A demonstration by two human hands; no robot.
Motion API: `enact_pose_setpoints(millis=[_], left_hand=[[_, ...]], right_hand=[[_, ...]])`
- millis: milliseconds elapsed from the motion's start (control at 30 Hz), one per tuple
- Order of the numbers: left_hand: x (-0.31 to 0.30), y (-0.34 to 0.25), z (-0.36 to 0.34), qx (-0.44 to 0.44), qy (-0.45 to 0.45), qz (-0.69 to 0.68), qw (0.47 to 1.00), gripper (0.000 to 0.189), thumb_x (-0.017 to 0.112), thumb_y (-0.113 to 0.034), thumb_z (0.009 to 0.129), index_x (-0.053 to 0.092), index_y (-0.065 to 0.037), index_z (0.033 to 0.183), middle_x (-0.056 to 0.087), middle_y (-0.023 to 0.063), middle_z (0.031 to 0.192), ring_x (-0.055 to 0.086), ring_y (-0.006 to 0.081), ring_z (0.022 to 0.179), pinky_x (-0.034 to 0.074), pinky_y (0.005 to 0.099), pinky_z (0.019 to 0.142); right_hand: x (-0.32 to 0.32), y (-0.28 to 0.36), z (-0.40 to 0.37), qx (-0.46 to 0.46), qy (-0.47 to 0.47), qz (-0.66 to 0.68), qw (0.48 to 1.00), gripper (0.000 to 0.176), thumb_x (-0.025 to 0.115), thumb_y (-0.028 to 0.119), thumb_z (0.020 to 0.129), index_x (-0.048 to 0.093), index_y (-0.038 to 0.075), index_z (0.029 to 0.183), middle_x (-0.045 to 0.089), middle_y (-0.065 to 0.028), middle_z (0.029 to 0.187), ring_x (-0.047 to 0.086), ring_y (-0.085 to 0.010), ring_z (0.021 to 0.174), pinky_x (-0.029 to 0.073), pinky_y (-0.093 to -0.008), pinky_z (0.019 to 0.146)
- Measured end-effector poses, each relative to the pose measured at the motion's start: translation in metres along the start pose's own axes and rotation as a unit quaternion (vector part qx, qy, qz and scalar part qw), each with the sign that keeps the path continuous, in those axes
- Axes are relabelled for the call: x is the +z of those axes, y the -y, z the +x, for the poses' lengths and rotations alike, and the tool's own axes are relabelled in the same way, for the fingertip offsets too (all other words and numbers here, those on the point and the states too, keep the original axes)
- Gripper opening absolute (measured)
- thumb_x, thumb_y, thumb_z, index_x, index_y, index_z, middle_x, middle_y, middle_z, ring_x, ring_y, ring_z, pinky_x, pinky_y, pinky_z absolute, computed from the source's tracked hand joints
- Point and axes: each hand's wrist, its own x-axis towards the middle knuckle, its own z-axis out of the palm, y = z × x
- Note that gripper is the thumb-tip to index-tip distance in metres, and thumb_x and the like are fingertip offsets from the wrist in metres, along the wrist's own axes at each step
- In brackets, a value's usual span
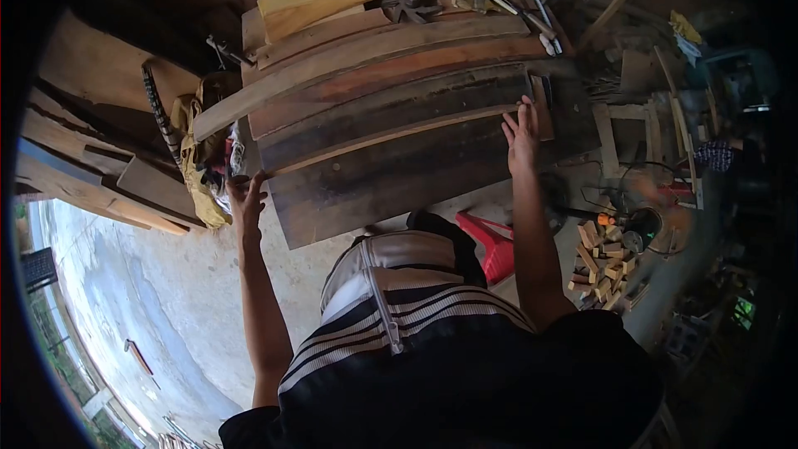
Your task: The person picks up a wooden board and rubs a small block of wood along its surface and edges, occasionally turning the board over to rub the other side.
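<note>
Fingers [528, 108] of the right hand [522, 140] lie spread on a dark plank [399, 176], while the left hand [247, 199] curls around its end.

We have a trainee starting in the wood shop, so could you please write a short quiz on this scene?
1. True or false: the right hand lies open on the dark planks, and the left hand is at their other end.
2. What stands on the floor beside the person's legs? A. a blue bucket B. a red stool C. a green crate
3. What lies piled on the floor past the stool, to the right?

Key: 1 true. 2 B. 3 small wood blocks.
</note>
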Motion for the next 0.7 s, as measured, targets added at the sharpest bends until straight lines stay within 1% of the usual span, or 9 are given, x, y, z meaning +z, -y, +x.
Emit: enact_pose_setpoints(millis=[200, 267, 433, 467, 533, 567, 633, 667, 700], left_hand=[[0.006, 0.009, -0.003, -0.028, 0.006, -0.035, 0.999, 0.043, 0.067, -0.034, 0.083, 0.043, -0.009, 0.109, 0.056, 0.0086, 0.096, 0.061, 0.0189, 0.075, 0.047, 0.0322, 0.063], [0.009, 0.019, -0.001, -0.030, -0.017, -0.073, 0.997, 0.040, 0.065, -0.033, 0.084, 0.043, -0.009, 0.109, 0.057, 0.0080, 0.095, 0.061, 0.0188, 0.075, 0.047, 0.0324, 0.064], [0.010, 0.050, 0.002, -0.043, -0.035, -0.128, 0.990, 0.028, 0.057, -0.028, 0.090, 0.045, -0.011, 0.109, 0.060, 0.0067, 0.096, 0.062, 0.0188, 0.076, 0.050, 0.0371, 0.066], [0.009, 0.052, -0.002, -0.049, -0.035, -0.119, 0.991, 0.025, 0.056, -0.026, 0.091, 0.046, -0.012, 0.109, 0.060, 0.0073, 0.102, 0.062, 0.0205, 0.082, 0.051, 0.0382, 0.069], [0.009, 0.058, -0.008, -0.073, -0.040, -0.175, 0.981, 0.034, 0.054, -0.023, 0.092, 0.042, -0.012, 0.122, 0.057, 0.0096, 0.111, 0.062, 0.0236, 0.090, 0.053, 0.0403, 0.072], [0.011, 0.063, -0.010, -0.074, -0.041, -0.173, 0.981, 0.034, 0.054, -0.023, 0.092, 0.042, -0.012, 0.122, 0.057, 0.0096, 0.111, 0.062, 0.0236, 0.090, 0.053, 0.0403, 0.072], [0.020, 0.089, -0.011, -0.090, -0.177, -0.272, 0.942, 0.033, 0.053, -0.022, 0.091, 0.046, -0.010, 0.121, 0.056, 0.0134, 0.112, 0.060, 0.0256, 0.097, 0.055, 0.0432, 0.075], [0.021, 0.115, 0.004, -0.077, -0.193, -0.314, 0.927, 0.036, 0.052, -0.018, 0.091, 0.045, -0.002, 0.122, 0.054, 0.0175, 0.116, 0.059, 0.0286, 0.099, 0.055, 0.0430, 0.076], [0.014, 0.125, 0.007, -0.092, -0.157, -0.319, 0.930, 0.038, 0.051, -0.021, 0.092, 0.045, 0.000, 0.123, 0.052, 0.0189, 0.117, 0.059, 0.0295, 0.100, 0.056, 0.0423, 0.077]], right_hand=[[-0.004, -0.004, -0.007, -0.004, -0.007, 0.048, 0.999, 0.048, 0.053, 0.040, 0.096, 0.045, 0.015, 0.136, 0.038, -0.0074, 0.142, 0.052, -0.0305, 0.120, 0.041, -0.0401, 0.103], [-0.006, -0.003, -0.008, 0.015, -0.002, 0.090, 0.996, 0.041, 0.053, 0.032, 0.098, 0.046, 0.016, 0.135, 0.038, -0.0032, 0.142, 0.051, -0.0307, 0.121, 0.044, -0.0395, 0.101], [-0.018, -0.013, -0.015, 0.018, 0.001, 0.156, 0.988, 0.037, 0.054, 0.024, 0.098, 0.049, 0.013, 0.133, 0.048, -0.0082, 0.131, 0.050, -0.0267, 0.121, 0.045, -0.0401, 0.102], [-0.021, -0.012, -0.018, 0.014, -0.003, 0.154, 0.988, 0.037, 0.054, 0.024, 0.098, 0.049, 0.013, 0.133, 0.048, -0.0082, 0.131, 0.050, -0.0267, 0.121, 0.045, -0.0401, 0.102], [-0.023, -0.013, -0.026, 0.066, -0.043, 0.162, 0.984, 0.036, 0.052, 0.020, 0.098, 0.048, 0.011, 0.133, 0.049, -0.0097, 0.129, 0.049, -0.0256, 0.121, 0.045, -0.0402, 0.102], [-0.026, -0.013, -0.029, 0.076, -0.049, 0.153, 0.984, 0.036, 0.050, 0.017, 0.099, 0.048, 0.011, 0.134, 0.050, -0.0094, 0.129, 0.052, -0.0253, 0.119, 0.045, -0.0412, 0.102], [-0.037, -0.022, -0.033, 0.090, -0.038, 0.114, 0.989, 0.037, 0.050, 0.016, 0.098, 0.048, 0.010, 0.135, 0.052, -0.0080, 0.124, 0.053, -0.0238, 0.116, 0.046, -0.0408, 0.101], [-0.042, -0.025, -0.033, 0.097, -0.027, 0.074, 0.992, 0.037, 0.051, 0.014, 0.098, 0.048, 0.010, 0.135, 0.054, -0.0066, 0.119, 0.054, -0.0223, 0.114, 0.047, -0.0405, 0.099], [-0.044, -0.029, -0.032, 0.098, -0.028, 0.073, 0.992, 0.037, 0.051, 0.014, 0.098, 0.048, 0.010, 0.135, 0.054, -0.0066, 0.119, 0.054, -0.0223, 0.114, 0.047, -0.0405, 0.099]])
